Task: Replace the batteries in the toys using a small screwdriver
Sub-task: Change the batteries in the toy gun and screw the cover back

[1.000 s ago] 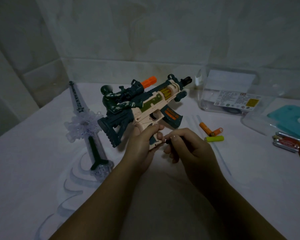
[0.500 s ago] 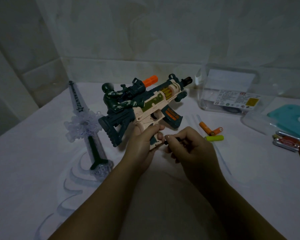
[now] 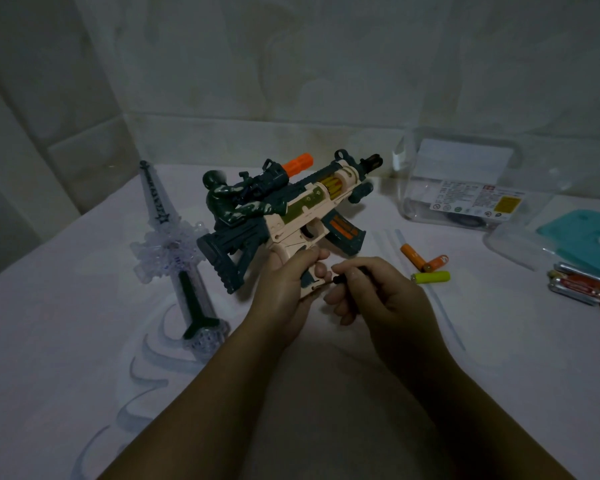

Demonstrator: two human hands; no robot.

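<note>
Near centre, the left hand (image 3: 284,282) wraps the handle of a pink and dark-green plastic toy gun (image 3: 309,211) to steady it. The right hand (image 3: 378,292) pinches a small dark screwdriver (image 3: 337,279), seemingly at a screw in the handle's base.

Views: one, which I read remotely. Head camera, wide-angle, worn by the person; faces forward and down across the table (image 3: 66,341). Near range: both forearms enter at the bottom edge, left hand (image 3: 284,289) gripping the gun (image 3: 302,216) and right hand (image 3: 385,292) pinching the screwdriver (image 3: 338,279), just below centre. Far range: wall (image 3: 326,64) fills the upper third.
</note>
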